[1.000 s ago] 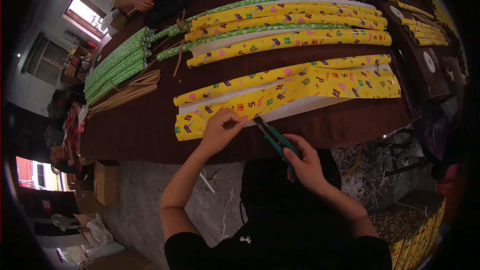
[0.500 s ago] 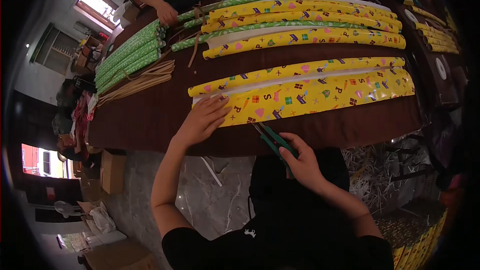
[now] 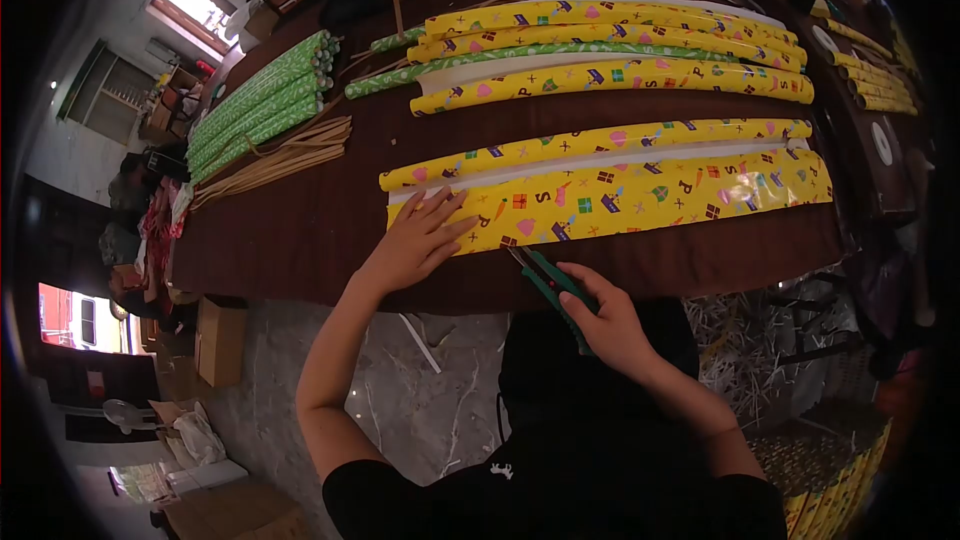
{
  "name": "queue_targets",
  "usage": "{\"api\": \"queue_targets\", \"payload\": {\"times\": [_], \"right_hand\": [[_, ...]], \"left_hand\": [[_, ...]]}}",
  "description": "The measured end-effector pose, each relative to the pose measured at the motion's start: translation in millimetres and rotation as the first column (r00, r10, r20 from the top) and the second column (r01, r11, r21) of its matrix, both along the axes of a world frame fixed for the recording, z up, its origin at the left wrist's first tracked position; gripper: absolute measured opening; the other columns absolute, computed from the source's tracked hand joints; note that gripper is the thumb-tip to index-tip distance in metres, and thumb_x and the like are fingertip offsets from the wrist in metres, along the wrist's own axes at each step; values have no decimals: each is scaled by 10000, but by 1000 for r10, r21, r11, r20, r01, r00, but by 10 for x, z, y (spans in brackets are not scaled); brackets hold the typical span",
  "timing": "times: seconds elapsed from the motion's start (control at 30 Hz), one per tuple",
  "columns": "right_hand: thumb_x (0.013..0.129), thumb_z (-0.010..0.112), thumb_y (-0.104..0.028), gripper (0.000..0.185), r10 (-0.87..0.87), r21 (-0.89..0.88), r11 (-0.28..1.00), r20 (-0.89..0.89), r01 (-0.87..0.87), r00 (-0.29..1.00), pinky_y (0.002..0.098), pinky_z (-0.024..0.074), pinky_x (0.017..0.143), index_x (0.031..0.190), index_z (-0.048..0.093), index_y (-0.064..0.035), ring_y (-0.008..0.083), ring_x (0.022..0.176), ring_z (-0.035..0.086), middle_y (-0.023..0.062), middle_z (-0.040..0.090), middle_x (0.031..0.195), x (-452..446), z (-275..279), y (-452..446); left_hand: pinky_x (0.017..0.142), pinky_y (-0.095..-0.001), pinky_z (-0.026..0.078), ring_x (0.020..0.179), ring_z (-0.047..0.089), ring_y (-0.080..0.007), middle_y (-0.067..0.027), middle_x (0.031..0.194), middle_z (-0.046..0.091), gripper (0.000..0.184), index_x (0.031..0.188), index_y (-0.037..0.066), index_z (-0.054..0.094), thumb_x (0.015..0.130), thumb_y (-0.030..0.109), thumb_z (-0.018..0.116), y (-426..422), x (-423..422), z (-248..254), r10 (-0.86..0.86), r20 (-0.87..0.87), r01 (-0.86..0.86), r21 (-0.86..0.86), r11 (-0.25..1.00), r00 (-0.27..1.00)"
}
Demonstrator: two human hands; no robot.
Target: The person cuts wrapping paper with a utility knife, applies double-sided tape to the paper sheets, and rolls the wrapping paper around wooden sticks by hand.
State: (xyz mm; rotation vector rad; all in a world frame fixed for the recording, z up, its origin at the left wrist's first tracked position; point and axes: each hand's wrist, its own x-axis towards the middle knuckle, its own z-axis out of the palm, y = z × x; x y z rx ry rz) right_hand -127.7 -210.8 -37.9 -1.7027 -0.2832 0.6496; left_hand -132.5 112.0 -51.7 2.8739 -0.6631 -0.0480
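Right fingers [image 3: 588, 278] clasp apparent cutter [image 3: 543, 265]; left [image 3: 442, 215] touch paper [image 3: 635, 198].

Left hand [image 3: 413, 245] flat on yellow paper [image 3: 640, 198]; right hand [image 3: 608, 322] grips green cutter [image 3: 550, 280].

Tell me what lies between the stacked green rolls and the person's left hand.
In the head view, a bunch of tan strips lies beside the green rolls, then bare brown tabletop up to the left hand.

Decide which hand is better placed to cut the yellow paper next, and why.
Probably the right hand: it holds the green cutter, its tip at the near edge of the yellow paper. The left hand lies flat on that paper.
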Motion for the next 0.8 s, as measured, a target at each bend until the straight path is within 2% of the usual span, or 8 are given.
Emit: {"api": "queue_targets", "payload": {"times": [0.1, 0.23, 0.33, 0.4, 0.43, 0.5, 0.73, 0.8], "right_hand": [[940, 595, -181, 411, 52, -75, 996, -49, -55, 997, 272, 478, 627, 1324, 528, -50, 108, 649, 589, 102, 681, 856, 88, 67, -40], [934, 590, -183, 409, 63, -80, 995, -24, -64, 998, 294, 489, 636, 1319, 528, -57, 164, 673, 647, 129, 687, 856, 129, 66, -53], [926, 594, -199, 405, 88, -154, 986, 157, -64, 984, 330, 517, 660, 1303, 533, -63, 259, 719, 686, 154, 684, 876, 110, 96, -28], [918, 610, -235, 409, 152, -292, 956, 426, -23, 892, 382, 534, 639, 1288, 542, -74, 331, 721, 670, 157, 661, 886, 80, 166, -2], [918, 610, -235, 409, 151, -291, 957, 425, -23, 892, 382, 534, 639, 1288, 542, -74, 331, 721, 670, 157, 661, 886, 54, 211, 9], [917, 616, -260, 409, 243, -502, 864, 477, 35, 844, 424, 531, 599, 1282, 551, -89, 343, 687, 652, 140, 632, 880, 19, 285, 31], [933, 595, -222, 399, 159, -347, 938, 454, 10, 877, 424, 517, 577, 1297, 548, -67, 337, 665, 641, 141, 610, 857, 13, 163, 13], [934, 593, -189, 404, 115, -280, 960, 406, 4, 906, 410, 512, 596, 1310, 540, -52, 336, 673, 636, 146, 609, 857, 0, 141, 13]], "left_hand": [[1174, -485, 211, 1420, 321, -295, -88, 1493, 409, 452, 1376, 199, 518, 929, 152, 566, -88, -23, 135, -25, 85, 16, 105, 994, 996], [1138, -471, 282, 1376, 385, -284, -79, 1456, 451, 462, 1331, 194, 557, 884, 89, 613, -193, 15, 250, -155, 78, 150, 66, 987, 985], [1054, -444, 370, 1281, 474, -279, -75, 1389, 513, 429, 1278, 189, 594, 867, 71, 629, -254, 93, 228, -170, 37, 173, -113, 978, 985], [975, -424, 413, 1177, 535, -274, -67, 1310, 562, 382, 1243, 185, 618, 871, 99, 637, -272, 154, 187, -154, 55, 163, -236, 958, 986], [975, -424, 413, 1177, 535, -274, -67, 1310, 562, 382, 1243, 185, 618, 871, 99, 637, -275, 166, 168, -155, 55, 163, -235, 958, 986], [950, -416, 423, 1148, 550, -272, -61, 1278, 575, 373, 1237, 192, 621, 873, 114, 642, -265, 201, 131, -178, 59, 186, -201, 962, 982], [1009, -427, 393, 1225, 519, -287, -58, 1360, 538, 424, 1267, 205, 618, 859, 96, 657, -233, 236, 35, -193, 47, 198, -252, 947, 980], [1069, -454, 356, 1309, 462, -300, -73, 1432, 485, 465, 1306, 215, 595, 868, 66, 627, -243, 241, 32, -206, 39, 210, -181, 961, 978]]}}
